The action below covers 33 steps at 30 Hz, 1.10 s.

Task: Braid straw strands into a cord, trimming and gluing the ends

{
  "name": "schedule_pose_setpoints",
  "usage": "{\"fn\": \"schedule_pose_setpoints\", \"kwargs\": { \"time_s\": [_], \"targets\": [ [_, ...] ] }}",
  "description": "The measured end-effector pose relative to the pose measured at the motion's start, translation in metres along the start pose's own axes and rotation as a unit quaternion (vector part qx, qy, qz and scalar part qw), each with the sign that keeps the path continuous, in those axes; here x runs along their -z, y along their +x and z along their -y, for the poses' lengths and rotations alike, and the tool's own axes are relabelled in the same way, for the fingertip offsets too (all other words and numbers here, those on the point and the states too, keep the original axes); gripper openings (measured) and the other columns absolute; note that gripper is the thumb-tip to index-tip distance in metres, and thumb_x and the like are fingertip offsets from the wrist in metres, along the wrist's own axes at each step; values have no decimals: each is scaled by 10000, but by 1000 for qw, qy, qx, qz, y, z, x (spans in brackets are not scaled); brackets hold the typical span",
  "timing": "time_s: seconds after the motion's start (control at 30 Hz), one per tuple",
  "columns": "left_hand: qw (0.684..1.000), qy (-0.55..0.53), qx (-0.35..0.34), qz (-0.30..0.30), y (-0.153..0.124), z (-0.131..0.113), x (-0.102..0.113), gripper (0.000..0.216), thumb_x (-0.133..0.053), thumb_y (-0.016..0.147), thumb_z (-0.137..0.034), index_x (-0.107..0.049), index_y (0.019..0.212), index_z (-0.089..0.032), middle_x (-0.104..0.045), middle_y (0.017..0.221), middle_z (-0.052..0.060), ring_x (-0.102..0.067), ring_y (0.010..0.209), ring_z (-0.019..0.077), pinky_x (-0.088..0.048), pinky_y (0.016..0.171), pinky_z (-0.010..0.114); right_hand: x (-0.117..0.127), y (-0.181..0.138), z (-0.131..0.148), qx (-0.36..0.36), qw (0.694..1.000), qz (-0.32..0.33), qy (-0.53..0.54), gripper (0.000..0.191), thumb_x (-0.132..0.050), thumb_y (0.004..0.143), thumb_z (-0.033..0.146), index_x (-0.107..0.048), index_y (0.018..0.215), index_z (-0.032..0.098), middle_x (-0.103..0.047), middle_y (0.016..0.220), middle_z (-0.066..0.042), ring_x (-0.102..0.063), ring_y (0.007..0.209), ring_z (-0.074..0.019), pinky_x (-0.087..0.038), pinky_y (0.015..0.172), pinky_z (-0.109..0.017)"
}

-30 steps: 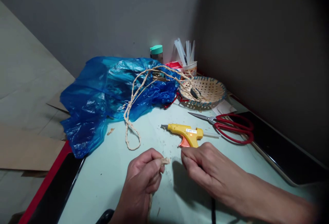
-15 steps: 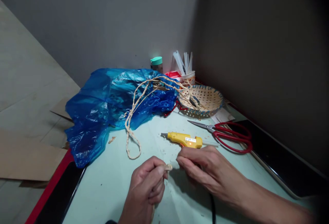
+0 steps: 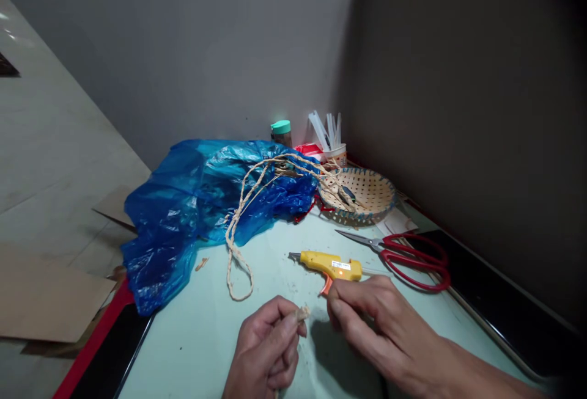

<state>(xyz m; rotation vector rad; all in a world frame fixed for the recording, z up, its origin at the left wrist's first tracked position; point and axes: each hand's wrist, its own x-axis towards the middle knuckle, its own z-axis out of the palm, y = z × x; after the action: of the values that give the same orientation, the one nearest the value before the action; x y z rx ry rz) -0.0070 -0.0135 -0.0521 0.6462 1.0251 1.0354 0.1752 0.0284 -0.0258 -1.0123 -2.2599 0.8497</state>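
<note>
My left hand (image 3: 270,347) is closed, pinching the pale end of a straw cord (image 3: 303,313) between thumb and forefinger; the rest of the cord is hidden in the palm. To its right, my right hand (image 3: 371,325) is closed with its fingertips pressed together, and whatever they may hold is out of sight. Just beyond the right hand lies a yellow glue gun (image 3: 328,263) on its side, its orange trigger close to the knuckles. A looped braided straw cord (image 3: 236,252) runs from the table up over a blue plastic bag (image 3: 183,203).
Red-handled scissors (image 3: 394,255) lie to the right of the glue gun. Farther back stand a woven basket (image 3: 371,194), a paper cup (image 3: 338,154) holding glue sticks, and a jar with a teal lid (image 3: 280,127). Dark panels flank the pale green tabletop (image 3: 183,325).
My right hand has drawn slightly away from the cord end and to the right, uncovering the glue gun's trigger. The whole view has tilted up a little.
</note>
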Motion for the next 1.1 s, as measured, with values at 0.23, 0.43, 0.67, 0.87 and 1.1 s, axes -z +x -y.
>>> {"fn": "schedule_pose_setpoints", "kwargs": {
  "time_s": [0.23, 0.43, 0.67, 0.87, 1.1],
  "targets": [
    [1000, -10, 3, -7, 0, 0, -2, 430, -826, 656, -494, -582, 653, -141, -270, 421, -132, -101, 376, -3, -44, 377, 170, -6, 0, -4, 14, 999, -36, 27, 362, -395, 1007, 296, -428, 657, 208, -444, 555, 40, -391, 502, -111, -325, 534, -248],
    [1000, -23, 2, -1, 3, 4, -2, 400, -826, 670, -466, -604, 648, -135, -245, 426, -136, -85, 383, -4, -52, 375, 154, -1, -1, 1, 58, 995, -51, 71, 148, -448, 972, 150, -584, 933, 194, -649, 824, -12, -590, 737, -126, -431, 693, -218],
    [997, -35, -22, -70, 4, -1, -9, 286, -778, 733, -342, -592, 678, -132, -324, 489, -107, -90, 438, 17, -78, 392, 155, 7, -1, -6, 2, 988, -20, 151, 303, -323, 1040, 287, -514, 821, 201, -584, 611, 36, -516, 519, -103, -391, 555, -214],
    [999, -6, -2, -51, 3, -13, -15, 298, -773, 728, -366, -583, 664, -146, -313, 444, -111, -80, 399, 10, -63, 383, 152, 7, -2, -4, -24, 997, -38, 69, 357, -318, 1024, 287, -568, 781, 207, -558, 601, 23, -543, 591, -140, -398, 634, -246],
    [997, 21, -57, -52, 1, -27, -34, 210, -700, 805, -291, -595, 695, -144, -346, 532, -83, -109, 453, 37, -83, 399, 160, 4, 4, -14, -36, 993, -18, 112, 388, -315, 1032, 304, -498, 704, 207, -422, 555, 46, -402, 526, -121, -295, 534, -242]
  ]
}}
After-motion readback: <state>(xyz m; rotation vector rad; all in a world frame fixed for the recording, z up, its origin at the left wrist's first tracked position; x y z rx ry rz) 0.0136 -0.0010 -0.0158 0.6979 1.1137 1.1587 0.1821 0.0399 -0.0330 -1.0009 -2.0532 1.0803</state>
